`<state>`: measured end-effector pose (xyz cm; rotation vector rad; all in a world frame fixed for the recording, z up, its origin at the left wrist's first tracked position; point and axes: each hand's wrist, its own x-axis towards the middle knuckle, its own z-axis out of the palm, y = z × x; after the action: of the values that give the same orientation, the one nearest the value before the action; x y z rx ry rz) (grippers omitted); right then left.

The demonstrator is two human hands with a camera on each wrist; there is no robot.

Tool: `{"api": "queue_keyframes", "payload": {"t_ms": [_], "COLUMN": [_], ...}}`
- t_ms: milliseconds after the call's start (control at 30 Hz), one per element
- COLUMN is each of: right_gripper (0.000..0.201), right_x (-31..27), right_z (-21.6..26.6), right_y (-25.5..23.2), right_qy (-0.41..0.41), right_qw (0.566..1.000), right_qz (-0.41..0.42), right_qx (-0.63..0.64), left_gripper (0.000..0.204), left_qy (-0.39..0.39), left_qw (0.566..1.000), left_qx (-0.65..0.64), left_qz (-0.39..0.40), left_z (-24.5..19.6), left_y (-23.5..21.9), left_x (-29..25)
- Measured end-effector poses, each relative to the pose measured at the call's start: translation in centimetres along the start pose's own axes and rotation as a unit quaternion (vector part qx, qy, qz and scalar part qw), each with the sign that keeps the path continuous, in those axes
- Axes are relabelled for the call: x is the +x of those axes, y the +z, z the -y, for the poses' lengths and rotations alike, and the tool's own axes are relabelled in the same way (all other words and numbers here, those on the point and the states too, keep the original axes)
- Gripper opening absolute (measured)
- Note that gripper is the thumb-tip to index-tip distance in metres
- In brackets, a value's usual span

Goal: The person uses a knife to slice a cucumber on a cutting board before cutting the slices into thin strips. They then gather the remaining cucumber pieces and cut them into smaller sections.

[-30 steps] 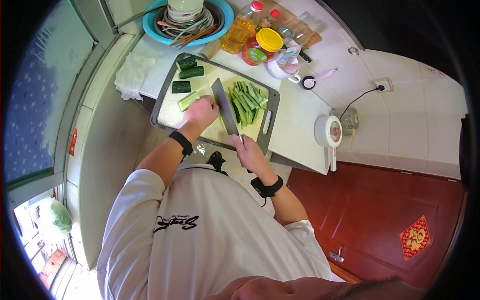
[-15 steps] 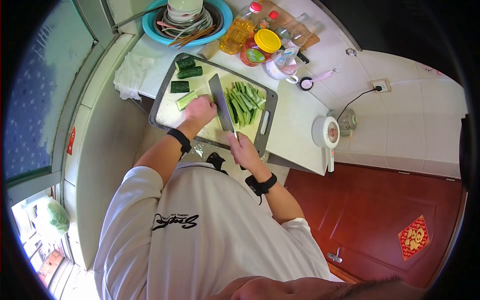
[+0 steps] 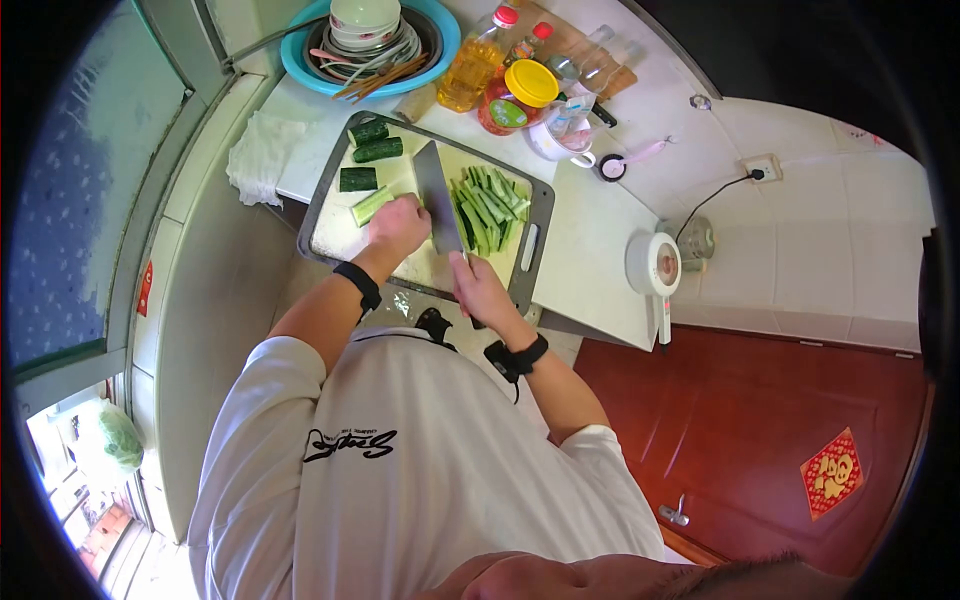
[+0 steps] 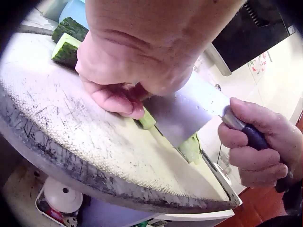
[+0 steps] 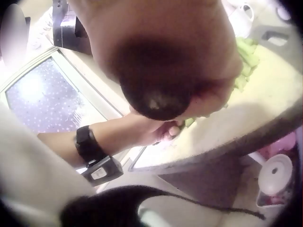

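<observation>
My right hand [image 3: 482, 287] grips the dark handle [image 4: 257, 136] of a cleaver [image 3: 437, 200], its wide blade standing on edge beside my left hand [image 3: 400, 226]. Curled fingers of the left hand press down on a pale green cucumber piece [image 4: 147, 120], mostly hidden under the hand. On the white cutting board [image 3: 330, 236] with a grey rim, a cut cucumber length [image 3: 371, 206] lies just left of that hand. Several dark green cucumber chunks [image 3: 378, 149] sit at the board's far left. Right of the blade is a pile of cucumber strips [image 3: 487, 212].
Behind the board stand a blue basin [image 3: 296, 72] of stacked dishes, an oil bottle [image 3: 468, 75], a yellow-lidded jar [image 3: 507, 108] and a white mug [image 3: 549, 144]. A white cloth [image 3: 262, 150] hangs at the counter's left edge. A white-lidded appliance [image 3: 645, 262] stands at the right.
The cleaver and my right hand have shifted a little left and away from my body, closer to the left hand. The left hand stays over the cucumber piece.
</observation>
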<state>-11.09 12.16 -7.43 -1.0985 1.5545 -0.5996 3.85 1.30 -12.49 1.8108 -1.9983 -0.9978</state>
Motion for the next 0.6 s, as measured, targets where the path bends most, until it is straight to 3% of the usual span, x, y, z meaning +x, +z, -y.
{"api": "queue_keyframes", "payload": {"t_ms": [367, 500, 600], "right_gripper": [0.048, 0.048, 0.049], "right_x": [-5.0, -3.7, -1.2], "right_z": [-0.1, -0.2, -0.7], "right_y": [-0.5, -0.1, 0.8], "right_qy": [0.046, 0.047, 0.004], "right_qw": [0.998, 0.996, 0.996], "right_qz": [0.006, 0.004, -0.015], "right_qx": [-0.049, -0.07, -0.091], "left_gripper": [0.031, 0.031, 0.028], "left_qy": [0.002, 0.007, 0.015], "left_qw": [1.0, 1.0, 1.0], "left_qx": [0.003, 0.008, -0.002], "left_qz": [-0.008, -0.005, -0.024], "left_z": [0.2, 0.3, 0.5], "left_y": [0.2, 0.4, 0.9], "left_x": [-0.2, 0.0, -0.1]}}
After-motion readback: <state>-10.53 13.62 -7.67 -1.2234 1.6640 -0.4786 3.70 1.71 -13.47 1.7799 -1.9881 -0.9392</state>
